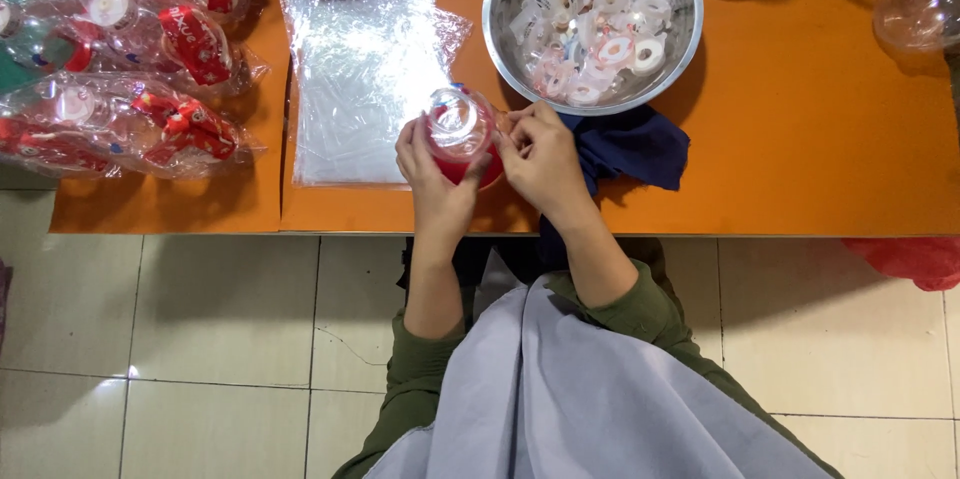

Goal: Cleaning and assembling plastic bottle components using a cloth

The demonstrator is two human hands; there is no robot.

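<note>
At the orange bench (800,139) edge, the left hand (432,174) has its grip wrapped round a clear red-banded bottle (460,134); the right hand (540,154) pinches its side, seemingly fitting a piece. Next likely needs bagging in the plastic sleeves (360,79).

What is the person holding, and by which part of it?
A clear plastic bottle with a red label: left hand wraps its side, right hand pinches its right edge.

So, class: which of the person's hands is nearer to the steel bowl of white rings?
Right. The right hand lies just below the steel bowl; the left hand sits farther left, holding the clear bottle.
</note>
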